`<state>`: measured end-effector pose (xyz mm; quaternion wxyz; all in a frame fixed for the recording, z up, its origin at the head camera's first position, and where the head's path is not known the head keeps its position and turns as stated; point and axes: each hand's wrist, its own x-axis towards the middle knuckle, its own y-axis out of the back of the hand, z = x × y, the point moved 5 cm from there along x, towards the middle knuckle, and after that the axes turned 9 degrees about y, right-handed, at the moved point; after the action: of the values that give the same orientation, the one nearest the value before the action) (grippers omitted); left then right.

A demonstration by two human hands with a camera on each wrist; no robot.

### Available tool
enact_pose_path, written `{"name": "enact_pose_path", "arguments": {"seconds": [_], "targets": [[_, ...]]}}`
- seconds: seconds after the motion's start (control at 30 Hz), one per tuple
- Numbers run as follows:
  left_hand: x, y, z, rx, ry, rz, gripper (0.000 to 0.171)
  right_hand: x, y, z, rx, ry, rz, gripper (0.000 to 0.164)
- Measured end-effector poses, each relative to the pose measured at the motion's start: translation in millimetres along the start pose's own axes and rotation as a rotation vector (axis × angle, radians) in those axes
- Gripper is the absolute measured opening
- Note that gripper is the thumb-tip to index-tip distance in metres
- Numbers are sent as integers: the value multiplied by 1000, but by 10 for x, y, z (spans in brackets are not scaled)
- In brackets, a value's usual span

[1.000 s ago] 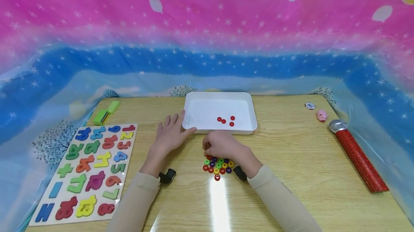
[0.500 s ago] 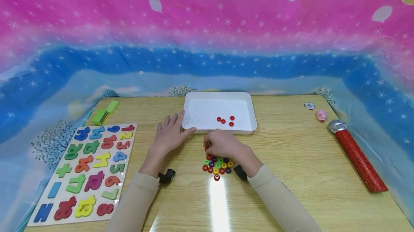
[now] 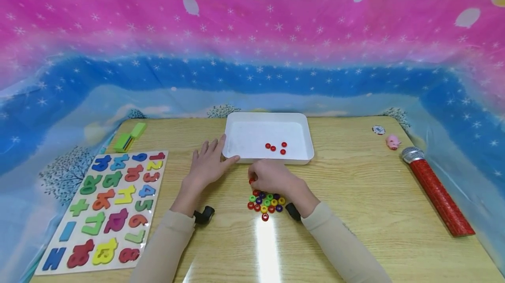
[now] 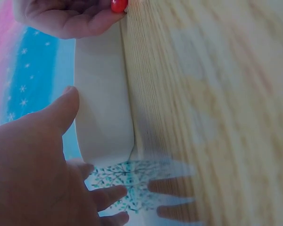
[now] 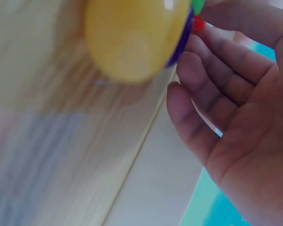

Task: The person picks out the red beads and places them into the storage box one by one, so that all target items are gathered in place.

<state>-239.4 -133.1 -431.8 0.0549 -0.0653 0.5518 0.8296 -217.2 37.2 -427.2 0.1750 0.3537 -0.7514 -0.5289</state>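
My left hand point(image 3: 207, 164) has its fingers spread at the left front corner of the white tray point(image 3: 236, 160), thumb and fingertips along the rim. In the left wrist view the tray's outer wall point(image 4: 104, 99) stands beside that hand's thumb point(image 4: 66, 106). Just in front of the tray, my right hand point(image 3: 274, 177) pinches a red ring-shaped bead point(image 3: 251, 181) between thumb and fingertips. Under and below it on the table lies a cluster of ring beads point(image 3: 266, 202) in red, yellow, green and purple. A yellow bead point(image 5: 137, 40) looms close in the right wrist view. Several red beads point(image 3: 273, 148) lie inside the tray.
A number puzzle board point(image 3: 151, 217) lies at the left, with a green box point(image 3: 124, 141) behind it. To the right are a red glitter toy microphone point(image 3: 439, 193), a pink pig figure point(image 3: 392, 141) and a poker chip point(image 3: 378, 130). Patterned cloth point(image 3: 252, 77) walls the table.
The right hand's fingertips have risen slightly from the cluster, and the red bead between them now shows. The left hand and the tray have stayed in place.
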Motion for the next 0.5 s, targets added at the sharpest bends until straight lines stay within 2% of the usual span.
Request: {"name": "enact_pose_path", "arguments": {"seconds": [0.13,0.3,0.5], "targets": [[14,-12,2,-2,-1,0,86,1,-4,-3,-30,9,4,5],[14,-25,17,0,-6,-4,87,-24,25,-6,4,-4,13,4],[7,-21,1,1,8,3,86,-72,176,-20,36,-8,95,3]]}}
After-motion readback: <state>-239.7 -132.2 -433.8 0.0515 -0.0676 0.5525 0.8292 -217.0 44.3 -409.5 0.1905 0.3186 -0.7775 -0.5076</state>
